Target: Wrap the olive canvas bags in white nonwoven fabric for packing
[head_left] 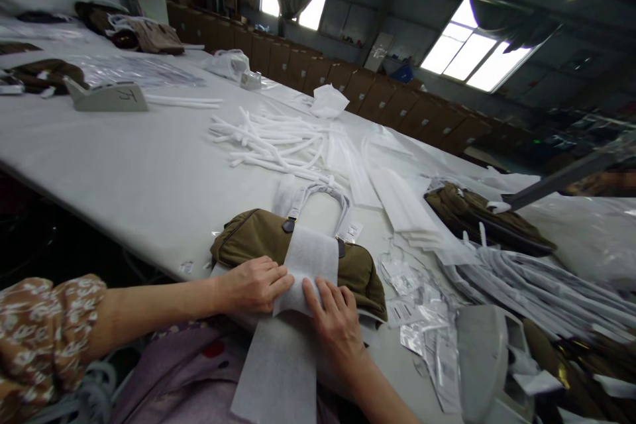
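An olive-brown handbag (253, 235) with dark trim lies at the table's near edge, its wrapped handles (325, 191) standing toward the far side. A strip of white foam sheet (312, 255) lies across its middle, between the handle ends. My left hand (253, 285) is closed, fingertips pinching the strip's left side against the bag. Spread over the strip's right side and the bag, my right hand (335, 315) presses with fingers stretched out. Another foam strip (278, 371) hangs below the bag toward my lap. The bag's underside is hidden.
White foam tubes (278, 139) are piled beyond the bag, beside stacked foam sheets (405, 202). Tags in clear plastic (427, 318) and a grey tape dispenser (479, 358) stand right. Another dispenser (106, 96) sits far left. More brown bags (477, 215) lie right.
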The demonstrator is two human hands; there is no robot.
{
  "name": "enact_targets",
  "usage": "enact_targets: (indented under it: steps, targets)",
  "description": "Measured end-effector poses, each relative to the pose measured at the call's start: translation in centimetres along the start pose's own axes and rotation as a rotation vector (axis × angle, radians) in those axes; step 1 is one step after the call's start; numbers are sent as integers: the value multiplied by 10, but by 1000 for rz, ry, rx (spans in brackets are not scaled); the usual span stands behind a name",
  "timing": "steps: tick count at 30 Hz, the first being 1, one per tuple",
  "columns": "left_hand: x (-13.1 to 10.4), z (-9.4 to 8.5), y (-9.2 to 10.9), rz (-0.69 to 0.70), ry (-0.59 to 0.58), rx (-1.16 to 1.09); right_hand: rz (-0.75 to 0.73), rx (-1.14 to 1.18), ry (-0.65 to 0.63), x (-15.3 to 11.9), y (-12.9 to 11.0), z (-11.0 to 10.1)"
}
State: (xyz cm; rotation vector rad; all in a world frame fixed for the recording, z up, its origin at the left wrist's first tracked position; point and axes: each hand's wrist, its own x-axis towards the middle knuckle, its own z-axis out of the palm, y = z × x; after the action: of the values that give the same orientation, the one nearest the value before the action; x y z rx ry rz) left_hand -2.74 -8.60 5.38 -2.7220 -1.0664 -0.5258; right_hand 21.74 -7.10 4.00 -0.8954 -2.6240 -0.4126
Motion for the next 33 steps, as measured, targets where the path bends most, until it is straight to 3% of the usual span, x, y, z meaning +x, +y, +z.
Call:
enact_targets:
  steps: [5, 7, 9, 13, 16, 20, 23, 28, 31, 33]
  targets:
    - [9, -25, 10, -89, -161, -41, -28, -2, 70, 1, -1, -6]
    - [14, -25, 16, -156, -141, 5, -33, -8, 111, 2, -2, -6]
    - [17, -15, 22, -200, -31, 113, -33, -21, 150, 0, -6, -3]
    - [8, 23, 35, -181, 193, 234, -26, -23, 221, -9, -13, 4]
    - [-1, 41, 43, -211, 243, 210, -58, 46, 227, -3, -8, -8]
    - [-3, 45, 44, -225, 274, 185, -52, 46, 111, 25, 5, -28]
    - [-4, 44, 44, -231, 247, 135, 14, -7, 56, 32, 2, -14]
    - [-5, 31, 46, -268, 96, 92, 93, 7, 12, 12, -10, 24]
    - [-3, 21, 44, -249, -11, 39, 109, 9, 15, 9, -13, 28]
    - [-3, 21, 42, -224, 30, 59, 116, 9, 14, 12, -14, 24]
